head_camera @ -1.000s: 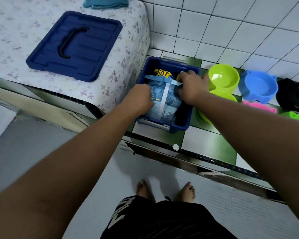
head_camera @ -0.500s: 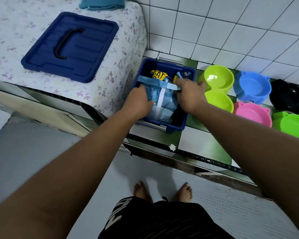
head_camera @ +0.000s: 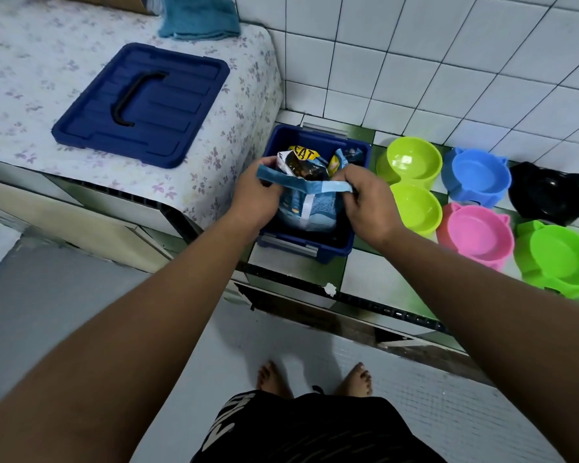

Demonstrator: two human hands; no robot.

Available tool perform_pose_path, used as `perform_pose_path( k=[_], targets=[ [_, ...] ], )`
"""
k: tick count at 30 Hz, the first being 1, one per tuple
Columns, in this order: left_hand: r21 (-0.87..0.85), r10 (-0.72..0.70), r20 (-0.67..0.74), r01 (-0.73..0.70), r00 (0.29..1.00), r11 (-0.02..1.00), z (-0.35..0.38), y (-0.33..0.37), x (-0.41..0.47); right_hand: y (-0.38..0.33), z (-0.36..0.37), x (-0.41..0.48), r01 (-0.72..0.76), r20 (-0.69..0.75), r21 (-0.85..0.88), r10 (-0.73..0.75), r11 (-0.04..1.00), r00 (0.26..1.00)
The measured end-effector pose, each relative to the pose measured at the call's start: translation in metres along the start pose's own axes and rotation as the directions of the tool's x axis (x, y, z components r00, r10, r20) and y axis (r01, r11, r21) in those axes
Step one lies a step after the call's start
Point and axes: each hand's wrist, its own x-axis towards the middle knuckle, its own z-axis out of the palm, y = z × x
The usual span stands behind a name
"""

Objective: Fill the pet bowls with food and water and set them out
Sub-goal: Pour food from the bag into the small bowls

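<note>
A light-blue cat food bag (head_camera: 310, 208) stands in a dark blue storage bin (head_camera: 335, 248) on the tiled ledge. My left hand (head_camera: 256, 195) and my right hand (head_camera: 365, 198) each grip one side of the bag's top, which gapes open and shows dark kibble inside. To the right of the bin sit a lime-green double bowl (head_camera: 411, 185), a blue bowl (head_camera: 475, 177), a pink bowl (head_camera: 475, 233), a black bowl (head_camera: 545, 198) and a bright green bowl (head_camera: 559, 259). All the bowls look empty.
The bin's blue lid (head_camera: 141, 101) lies on a raised surface with a floral cloth (head_camera: 20, 61) at the left, and a teal towel (head_camera: 198, 20) lies behind it. A white tiled wall (head_camera: 448, 55) backs the ledge. My bare feet stand on the grey floor below.
Both hands have pulled the bag's top apart and lifted it slightly, so the kibble shows. The view has shifted, bringing the pink and green bowls fully into sight.
</note>
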Motion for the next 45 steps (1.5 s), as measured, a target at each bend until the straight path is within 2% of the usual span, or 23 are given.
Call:
perform_pose_path(
  k=[5, 8, 13, 15, 18, 21, 24, 29, 35, 39, 45],
  targets=[
    [0.017, -0.035, -0.031, 0.036, 0.999, 0.999, -0.008, 0.004, -0.001, -0.013, -0.003, 0.002, 0.015, -0.078, 0.083, -0.009, 0.996, 0.997],
    [-0.073, -0.021, -0.054, 0.017, 0.998, 0.997, -0.013, 0.006, -0.003, -0.026, -0.008, 0.007, -0.017, -0.169, 0.191, 0.05, 0.981, 0.984],
    [-0.202, 0.127, -0.111, -0.147, 0.986, 0.968, -0.019, 0.014, -0.003, -0.052, -0.023, 0.026, -0.057, -0.277, 0.353, 0.163, 0.934, 0.947],
    [-0.29, 0.184, -0.101, -0.206, 0.978, 0.934, -0.02, 0.022, -0.004, -0.063, -0.029, 0.035, -0.073, -0.313, 0.453, 0.235, 0.889, 0.92],
    [-0.419, 0.225, -0.101, -0.247, 0.969, 0.874, -0.017, 0.031, -0.001, -0.08, -0.04, 0.049, -0.031, -0.367, 0.538, 0.266, 0.843, 0.891],
    [-0.468, 0.253, -0.016, -0.231, 0.967, 0.853, -0.01, 0.041, 0.0, -0.091, -0.054, 0.059, 0.028, -0.431, 0.573, 0.271, 0.819, 0.861],
    [-0.442, 0.31, 0.143, -0.22, 0.94, 0.87, -0.005, 0.04, 0.004, -0.092, -0.07, 0.062, 0.062, -0.474, 0.577, 0.271, 0.814, 0.838],
    [-0.355, 0.306, 0.381, -0.167, 0.873, 0.92, 0.019, 0.052, 0.012, -0.077, -0.102, 0.058, 0.117, -0.538, 0.576, 0.267, 0.809, 0.799],
    [-0.318, 0.347, 0.423, -0.221, 0.837, 0.922, 0.083, 0.078, 0.013, -0.053, -0.146, 0.047, 0.151, -0.587, 0.576, 0.277, 0.803, 0.761],
    [-0.314, 0.347, 0.406, -0.228, 0.845, 0.922, 0.13, 0.093, 0.012, -0.022, -0.181, 0.042, 0.143, -0.603, 0.566, 0.289, 0.812, 0.744],
    [-0.325, 0.274, 0.507, -0.113, 0.817, 0.939, 0.221, 0.105, 0.009, 0.043, -0.24, 0.029, 0.116, -0.596, 0.573, 0.315, 0.811, 0.739]
  ],
)
